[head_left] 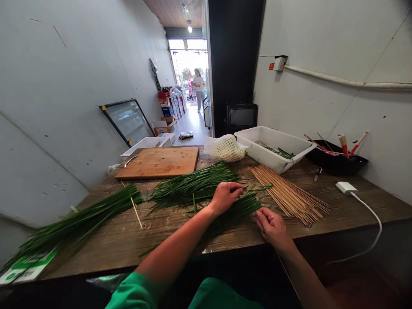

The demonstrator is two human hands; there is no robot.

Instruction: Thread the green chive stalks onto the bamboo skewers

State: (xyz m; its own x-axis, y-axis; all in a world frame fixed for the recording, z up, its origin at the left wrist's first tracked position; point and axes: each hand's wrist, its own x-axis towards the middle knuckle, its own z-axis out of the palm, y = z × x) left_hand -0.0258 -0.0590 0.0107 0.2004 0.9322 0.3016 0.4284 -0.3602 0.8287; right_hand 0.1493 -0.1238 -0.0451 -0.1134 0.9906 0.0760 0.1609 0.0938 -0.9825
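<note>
My left hand (225,195) rests with curled fingers on a pile of long green chives (193,186) in the middle of the wooden table (347,210), pinching some stalks. My right hand (272,225) lies at the near end of the same chives (240,208), fingers bent toward the stalk tips; what it grips is hard to make out. A fan of thin bamboo skewers (289,193) lies just right of both hands. Another long bundle of chives (80,223) stretches along the table's left side.
A wooden cutting board (159,162) lies at the back left, a netted white bundle (225,149) and a white tub (273,148) behind the skewers, a black tray with chopsticks (336,159) far right. A white charger and cable (346,187) lie right. A person (198,89) stands in the far doorway.
</note>
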